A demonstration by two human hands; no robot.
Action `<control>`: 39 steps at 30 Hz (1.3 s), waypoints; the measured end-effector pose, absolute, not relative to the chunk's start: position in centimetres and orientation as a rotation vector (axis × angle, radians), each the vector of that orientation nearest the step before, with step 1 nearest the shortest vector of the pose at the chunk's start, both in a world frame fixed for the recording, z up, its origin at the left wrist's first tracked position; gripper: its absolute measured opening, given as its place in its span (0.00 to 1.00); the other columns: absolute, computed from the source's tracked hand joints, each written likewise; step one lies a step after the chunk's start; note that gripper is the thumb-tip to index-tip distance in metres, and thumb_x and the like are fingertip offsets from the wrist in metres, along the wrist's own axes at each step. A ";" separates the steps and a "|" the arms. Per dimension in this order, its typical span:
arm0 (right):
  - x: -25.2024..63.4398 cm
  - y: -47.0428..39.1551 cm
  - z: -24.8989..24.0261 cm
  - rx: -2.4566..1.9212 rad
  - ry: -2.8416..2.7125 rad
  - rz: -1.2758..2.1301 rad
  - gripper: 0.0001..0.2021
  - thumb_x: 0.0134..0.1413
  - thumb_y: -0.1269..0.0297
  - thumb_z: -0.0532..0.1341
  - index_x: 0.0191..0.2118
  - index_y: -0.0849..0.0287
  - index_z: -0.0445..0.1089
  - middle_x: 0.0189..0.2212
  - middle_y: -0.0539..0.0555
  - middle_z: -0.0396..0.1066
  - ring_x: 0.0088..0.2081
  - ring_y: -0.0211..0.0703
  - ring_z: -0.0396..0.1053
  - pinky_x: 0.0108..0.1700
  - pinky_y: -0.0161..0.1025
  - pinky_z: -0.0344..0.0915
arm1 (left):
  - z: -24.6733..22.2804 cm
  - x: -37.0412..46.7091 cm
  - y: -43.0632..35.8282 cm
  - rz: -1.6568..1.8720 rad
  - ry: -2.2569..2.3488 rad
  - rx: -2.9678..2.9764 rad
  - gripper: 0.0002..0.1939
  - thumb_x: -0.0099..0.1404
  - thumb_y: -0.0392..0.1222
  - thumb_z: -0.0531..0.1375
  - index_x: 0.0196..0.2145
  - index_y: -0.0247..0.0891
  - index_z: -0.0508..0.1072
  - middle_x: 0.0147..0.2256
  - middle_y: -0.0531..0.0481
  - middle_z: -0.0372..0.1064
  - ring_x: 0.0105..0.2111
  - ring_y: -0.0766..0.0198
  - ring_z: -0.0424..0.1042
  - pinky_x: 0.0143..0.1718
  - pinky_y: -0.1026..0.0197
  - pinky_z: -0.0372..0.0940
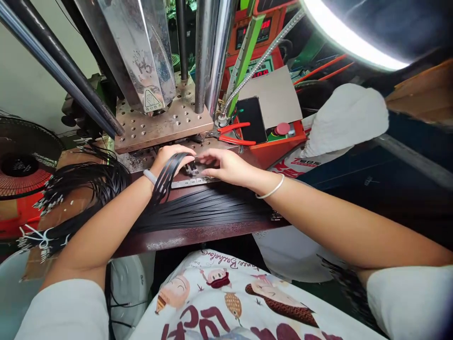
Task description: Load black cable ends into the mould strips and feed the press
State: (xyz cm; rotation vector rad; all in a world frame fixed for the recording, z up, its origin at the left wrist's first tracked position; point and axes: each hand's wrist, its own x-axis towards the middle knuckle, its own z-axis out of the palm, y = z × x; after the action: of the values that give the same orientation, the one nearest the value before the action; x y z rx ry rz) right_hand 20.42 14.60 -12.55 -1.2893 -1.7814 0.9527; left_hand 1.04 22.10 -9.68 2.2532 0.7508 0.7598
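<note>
My left hand [166, 158] is closed around a looped bundle of black flat cables [171, 172], which drapes over its back and hangs down by the wrist. Just right of it, my right hand [226, 166] reaches in with thumb and fingertips apart; nothing shows clearly between them. Between the two hands, a small metal fixture [192, 169] sits beside a metal strip with markings [189, 182]. Closer to me, more black flat cables [201, 208] lie side by side along the bench edge. My fingers partly hide the fixture.
A press plate [166, 125] with steel columns stands right behind my hands. Red-handled pliers [235, 134], a dark phone-like slab [252, 118] and a red button [283, 129] are to the right. Cable bundles [99, 177] and a fan [21, 163] are left. A ring lamp [348, 40] hangs above.
</note>
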 end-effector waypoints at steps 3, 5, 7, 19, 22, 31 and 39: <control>19.5 15.2 -12.3 -1.239 -1.569 1.197 0.09 0.42 0.62 0.66 0.30 0.62 0.75 0.27 0.52 0.75 0.30 0.40 0.69 0.33 0.37 0.65 | -9.2 1.1 21.5 0.801 0.718 2.153 0.12 0.60 0.45 0.63 0.35 0.33 0.80 0.36 0.44 0.78 0.36 0.59 0.77 0.42 0.60 0.69; 19.3 15.1 -12.1 -1.262 -1.480 1.279 0.09 0.42 0.60 0.66 0.24 0.62 0.74 0.21 0.51 0.73 0.25 0.38 0.67 0.30 0.36 0.63 | -8.7 0.9 21.0 0.779 0.729 2.145 0.14 0.60 0.47 0.63 0.36 0.33 0.80 0.36 0.43 0.78 0.35 0.58 0.77 0.40 0.60 0.70; 19.3 14.7 -12.1 -1.267 -1.399 1.292 0.10 0.40 0.59 0.67 0.23 0.61 0.74 0.21 0.51 0.72 0.24 0.38 0.67 0.30 0.35 0.63 | -8.3 0.8 20.6 0.742 0.729 2.179 0.14 0.61 0.47 0.62 0.36 0.33 0.80 0.35 0.44 0.78 0.34 0.59 0.77 0.38 0.61 0.69; 20.8 13.2 -11.4 -1.293 -1.984 0.345 0.10 0.56 0.64 0.57 0.29 0.61 0.73 0.26 0.56 0.71 0.31 0.44 0.66 0.36 0.40 0.62 | -7.0 0.9 19.0 0.640 0.702 2.735 0.10 0.66 0.38 0.55 0.38 0.36 0.77 0.36 0.47 0.78 0.34 0.63 0.76 0.37 0.66 0.66; 21.4 12.2 -11.4 -1.264 -2.060 0.163 0.10 0.58 0.66 0.56 0.30 0.60 0.73 0.25 0.57 0.71 0.31 0.45 0.66 0.36 0.41 0.63 | -8.0 0.8 18.5 0.647 0.695 2.758 0.10 0.66 0.36 0.55 0.37 0.36 0.77 0.34 0.47 0.77 0.33 0.63 0.76 0.36 0.65 0.66; 21.1 10.7 -12.9 -1.319 -1.631 0.644 0.07 0.54 0.63 0.59 0.33 0.59 0.73 0.29 0.54 0.75 0.31 0.43 0.71 0.35 0.40 0.68 | -10.8 0.5 18.2 0.683 0.627 2.639 0.13 0.61 0.27 0.52 0.34 0.34 0.76 0.31 0.48 0.75 0.30 0.64 0.73 0.35 0.65 0.66; 20.8 11.2 -13.2 -1.238 -1.850 0.567 0.08 0.54 0.66 0.60 0.28 0.58 0.75 0.27 0.55 0.76 0.30 0.43 0.71 0.36 0.40 0.66 | -10.3 0.5 17.0 0.696 0.693 2.585 0.13 0.59 0.27 0.55 0.34 0.36 0.78 0.32 0.48 0.77 0.31 0.64 0.76 0.35 0.66 0.67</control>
State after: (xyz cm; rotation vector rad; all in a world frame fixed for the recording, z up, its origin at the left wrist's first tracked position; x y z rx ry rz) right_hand 20.80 11.18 -13.17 -1.2383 -1.8501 0.5671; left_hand 0.48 16.96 -10.28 2.5848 0.6928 0.6965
